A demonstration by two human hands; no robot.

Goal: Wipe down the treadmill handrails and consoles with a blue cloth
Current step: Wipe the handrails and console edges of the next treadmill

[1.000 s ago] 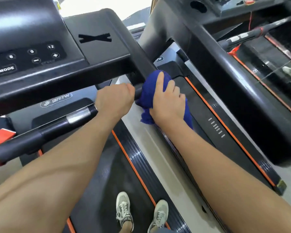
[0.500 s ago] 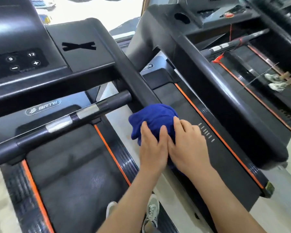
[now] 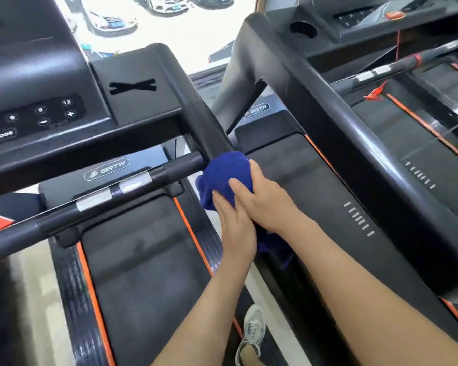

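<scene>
Across the left half of the view, a black treadmill (image 3: 132, 273) is seen from above, its dark belt edged by orange stripes, and a second treadmill (image 3: 328, 196) is set just beside it on the right. At upper left the near machine's console (image 3: 37, 114) is shown with a MODE key and round number buttons, and a black cross of tape (image 3: 132, 87) is stuck on the flat panel beside it. From that panel a thick side handrail (image 3: 196, 112) is run down toward the viewer, and a thinner crossbar (image 3: 95, 199) with silver sensor bands is joined to it from the left. At the junction of the two, the blue cloth (image 3: 225, 173) is bunched up and pressed against the lower end of the handrail. The cloth is gripped from the right by the right hand (image 3: 265, 202), fingers curled around it with the thumb laid on top; the left hand (image 3: 236, 228) is placed just under and partly beneath the right one, its fingers closed on the cloth's lower edge. At the bottom edge a grey sneaker (image 3: 251, 331) is planted between the two machines
</scene>
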